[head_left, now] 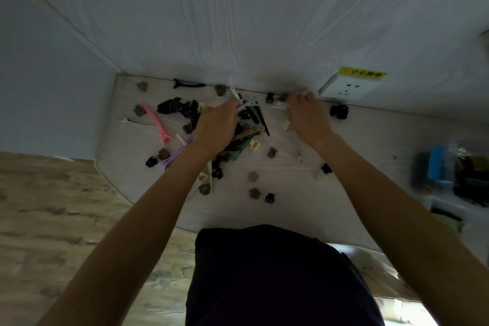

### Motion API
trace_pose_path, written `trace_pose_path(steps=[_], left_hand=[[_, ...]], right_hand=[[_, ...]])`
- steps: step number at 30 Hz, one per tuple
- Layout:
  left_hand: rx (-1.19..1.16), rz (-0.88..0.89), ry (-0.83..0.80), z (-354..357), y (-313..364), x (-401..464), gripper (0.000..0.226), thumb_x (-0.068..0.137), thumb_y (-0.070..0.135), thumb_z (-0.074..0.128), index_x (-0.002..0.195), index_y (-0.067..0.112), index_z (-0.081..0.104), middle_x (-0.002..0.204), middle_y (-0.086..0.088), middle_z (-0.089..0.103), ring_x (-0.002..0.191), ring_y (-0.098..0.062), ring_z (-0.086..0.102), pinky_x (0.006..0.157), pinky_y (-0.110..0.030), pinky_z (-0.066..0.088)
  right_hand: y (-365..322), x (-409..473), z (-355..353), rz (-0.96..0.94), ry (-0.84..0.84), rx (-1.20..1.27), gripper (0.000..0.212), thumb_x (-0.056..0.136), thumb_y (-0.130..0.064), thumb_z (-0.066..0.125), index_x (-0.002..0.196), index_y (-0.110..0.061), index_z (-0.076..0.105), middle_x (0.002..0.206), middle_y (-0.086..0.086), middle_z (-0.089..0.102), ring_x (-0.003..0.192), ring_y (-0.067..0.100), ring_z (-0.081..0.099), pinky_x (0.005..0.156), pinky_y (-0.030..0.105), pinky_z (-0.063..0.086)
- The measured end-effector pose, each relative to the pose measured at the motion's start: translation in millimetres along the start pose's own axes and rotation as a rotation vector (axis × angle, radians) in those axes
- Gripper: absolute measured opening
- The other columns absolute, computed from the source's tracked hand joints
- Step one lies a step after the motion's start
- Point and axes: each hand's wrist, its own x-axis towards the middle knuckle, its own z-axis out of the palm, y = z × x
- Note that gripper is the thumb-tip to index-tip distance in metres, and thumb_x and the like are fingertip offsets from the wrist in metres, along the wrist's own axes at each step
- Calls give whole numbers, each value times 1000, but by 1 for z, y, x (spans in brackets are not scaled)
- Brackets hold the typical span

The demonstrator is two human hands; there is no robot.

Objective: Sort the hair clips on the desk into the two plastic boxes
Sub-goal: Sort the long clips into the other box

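Loose clips (254, 193) lay scattered on the desk (291, 209), heaped mid-desk. Left hand (215, 127) gripped a bundle of long clips (247, 107); right hand (308, 116) pinched white ones (282, 106) by the wall. Best gathered by kind, not mixed.

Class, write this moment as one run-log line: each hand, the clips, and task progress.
left hand: grips bundle of long clips | right hand: pinches white clip | desk: many clips scattered | sorting: unfinished
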Motion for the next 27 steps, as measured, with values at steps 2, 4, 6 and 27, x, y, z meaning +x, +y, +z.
trace_pose_path(steps=[2,4,6,27], left_hand=[[32,-12,-31,0,-4,10,25,97,18,37,114,5,51,79,-15,64,59,-27,54,55,-33,38],[39,19,-72,2,-6,16,26,96,20,39,114,6,50,79,-15,63,59,-24,48,53,-32,36],[71,80,-120,6,-6,20,30,93,22,43,119,9,50,86,-14,64,68,-28,56,56,-32,39],[212,157,-292,11,-11,30,36,90,41,51,115,16,59,109,-9,63,93,-30,61,74,-37,51]], right_hand=[[0,-2,-1,26,31,128,27,91,-5,45,116,4,48,100,25,62,101,35,51,62,39,39],[-1,-14,-5,98,112,270,22,95,-11,41,109,3,50,91,24,62,91,34,53,57,34,32],[-3,-31,-8,159,139,363,20,96,-15,42,103,0,52,85,21,61,84,33,54,56,32,31],[-41,-62,-2,286,-22,514,21,91,-22,45,97,-4,51,79,11,51,79,29,54,60,31,34]])
